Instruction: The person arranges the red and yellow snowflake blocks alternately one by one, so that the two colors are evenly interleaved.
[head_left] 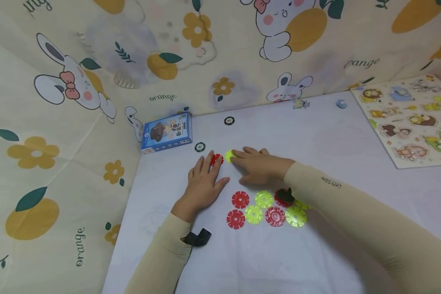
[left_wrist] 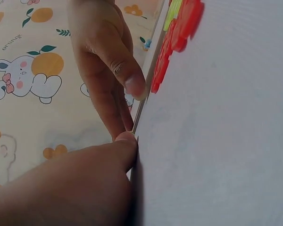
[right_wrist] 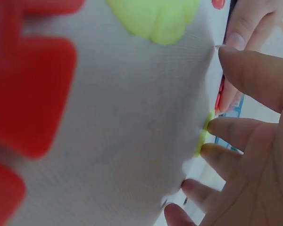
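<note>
My left hand (head_left: 200, 185) lies flat on the white table, its fingertips touching a red notched plastic disc (head_left: 214, 158). To its right, my right hand (head_left: 259, 166) has spread fingers, with fingertips on a yellow-green notched disc (head_left: 229, 155) that they partly cover. The right wrist view shows those fingers against the edge of the yellow-green disc (right_wrist: 204, 136). Nearer the front, two rows of red discs (head_left: 236, 219) and yellow-green discs (head_left: 264, 199) lie flat. My right cuff and a black strap hide part of the rows' right end.
Two black-rimmed round chips, a far chip (head_left: 229, 121) and a near chip (head_left: 200, 147), lie beyond my hands. A blue box (head_left: 168, 132) stands at back left. An animal picture board (head_left: 411, 122) and a small blue figure (head_left: 341, 103) lie at right. Patterned cloth (head_left: 191, 77) rises behind the table.
</note>
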The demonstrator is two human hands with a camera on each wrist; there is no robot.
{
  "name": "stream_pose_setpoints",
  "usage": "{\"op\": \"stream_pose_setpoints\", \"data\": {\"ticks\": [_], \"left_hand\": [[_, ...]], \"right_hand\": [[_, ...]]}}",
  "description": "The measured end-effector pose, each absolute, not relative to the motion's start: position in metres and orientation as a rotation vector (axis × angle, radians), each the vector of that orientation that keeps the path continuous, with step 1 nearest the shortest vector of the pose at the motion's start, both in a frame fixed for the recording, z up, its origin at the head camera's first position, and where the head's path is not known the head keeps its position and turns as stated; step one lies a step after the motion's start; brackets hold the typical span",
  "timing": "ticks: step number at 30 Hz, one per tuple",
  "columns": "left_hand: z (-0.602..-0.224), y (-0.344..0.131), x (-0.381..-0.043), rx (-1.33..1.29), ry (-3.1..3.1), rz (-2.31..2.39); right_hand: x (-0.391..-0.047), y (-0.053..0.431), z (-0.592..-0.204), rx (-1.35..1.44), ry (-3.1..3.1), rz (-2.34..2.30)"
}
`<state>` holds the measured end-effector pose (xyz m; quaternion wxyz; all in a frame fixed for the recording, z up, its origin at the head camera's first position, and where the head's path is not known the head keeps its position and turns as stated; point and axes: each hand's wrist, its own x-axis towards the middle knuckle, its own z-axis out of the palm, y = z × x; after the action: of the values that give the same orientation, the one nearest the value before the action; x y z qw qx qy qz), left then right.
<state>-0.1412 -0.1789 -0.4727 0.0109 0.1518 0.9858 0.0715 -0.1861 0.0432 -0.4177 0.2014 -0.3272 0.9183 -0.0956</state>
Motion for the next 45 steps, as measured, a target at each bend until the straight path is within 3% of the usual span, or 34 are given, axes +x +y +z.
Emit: {"op": "stream_pose_setpoints", "data": {"ticks": [30,37,45], "left_hand": [[-0.468,-0.176,-0.143,0.480,3.059,0.277],[-0.466,-0.168,-0.141,0.600,3.085,0.362],[-0.462,-0.157,-0.133,0.657,2.969,0.289]], "right_hand": [[-0.186,0.046,-0.418,-0.890,2.617,-0.303],[-0.183,0.072,-0.403,-0.861,2.605,-0.743],[-0.145,0.140,-0.407,-0.684,2.352,-1.334]]}}
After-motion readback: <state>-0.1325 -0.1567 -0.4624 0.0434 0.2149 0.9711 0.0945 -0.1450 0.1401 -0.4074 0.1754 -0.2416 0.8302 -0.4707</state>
